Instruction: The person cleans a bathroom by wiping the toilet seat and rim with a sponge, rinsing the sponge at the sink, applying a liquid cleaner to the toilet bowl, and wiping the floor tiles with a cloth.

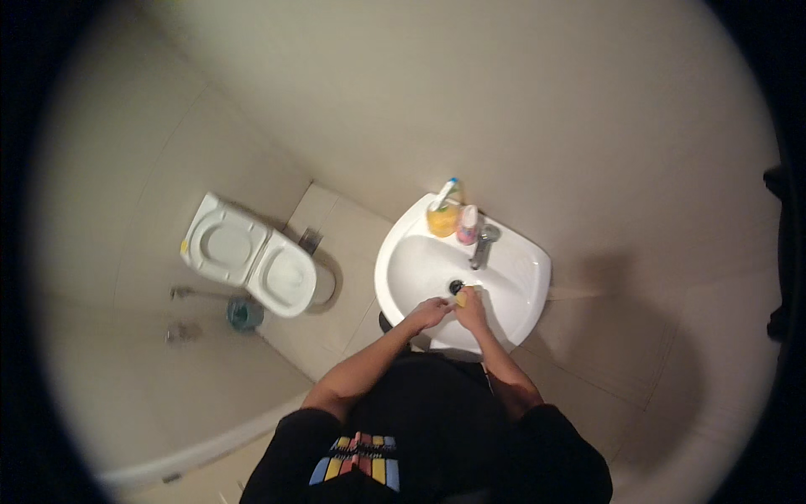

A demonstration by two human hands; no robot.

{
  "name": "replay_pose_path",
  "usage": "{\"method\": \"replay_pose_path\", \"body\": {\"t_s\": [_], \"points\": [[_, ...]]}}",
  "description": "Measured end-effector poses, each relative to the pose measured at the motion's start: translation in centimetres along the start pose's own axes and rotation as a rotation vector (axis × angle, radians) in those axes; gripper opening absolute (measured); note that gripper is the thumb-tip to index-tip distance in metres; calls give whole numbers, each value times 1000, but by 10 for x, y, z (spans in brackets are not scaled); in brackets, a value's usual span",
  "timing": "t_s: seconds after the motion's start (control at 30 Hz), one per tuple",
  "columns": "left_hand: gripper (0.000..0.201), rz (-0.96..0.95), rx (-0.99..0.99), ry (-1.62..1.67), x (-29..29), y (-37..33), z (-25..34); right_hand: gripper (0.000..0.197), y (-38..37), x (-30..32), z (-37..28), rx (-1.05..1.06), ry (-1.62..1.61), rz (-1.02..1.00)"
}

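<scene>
Both my hands are over the near part of a white washbasin (531,256). My right hand (472,312) is closed round a small yellow piece (461,299), just on the near side of the dark drain (457,287). Whether that piece is soap or sponge, I cannot make out. Close beside it on the left, my left hand (431,312) has its fingers stretched toward the right hand, with nothing visible in them. A metal tap (482,249) rises from the basin's back edge. I see no water running from it.
Behind the bowl, a yellow container (442,221) with a white, blue-tipped top stands beside a pink bottle (467,228) with a white cap. Left of the basin is a toilet (283,278) with its lid raised. A teal bucket (243,313) sits near the left wall.
</scene>
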State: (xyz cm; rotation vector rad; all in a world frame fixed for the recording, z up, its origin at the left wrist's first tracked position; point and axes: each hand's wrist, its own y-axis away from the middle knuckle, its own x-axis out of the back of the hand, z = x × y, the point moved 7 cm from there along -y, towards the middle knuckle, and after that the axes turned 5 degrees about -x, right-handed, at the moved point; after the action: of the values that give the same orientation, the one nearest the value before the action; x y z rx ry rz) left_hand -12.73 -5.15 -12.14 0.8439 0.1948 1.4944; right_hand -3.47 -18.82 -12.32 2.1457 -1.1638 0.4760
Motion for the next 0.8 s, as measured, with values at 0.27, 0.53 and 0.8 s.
{"method": "replay_pose_path", "body": {"t_s": [0.27, 0.53, 0.8], "points": [[49, 58, -59, -5, 10, 46, 36, 70, -23, 134, -44, 351, 132, 526], [50, 290, -50, 122, 49, 126, -21, 55, -55, 98, -47, 874, 493, 400], [51, 770, 36, 428, 6, 326, -163, 66, -117, 89, 1, 705, 856, 201]]}}
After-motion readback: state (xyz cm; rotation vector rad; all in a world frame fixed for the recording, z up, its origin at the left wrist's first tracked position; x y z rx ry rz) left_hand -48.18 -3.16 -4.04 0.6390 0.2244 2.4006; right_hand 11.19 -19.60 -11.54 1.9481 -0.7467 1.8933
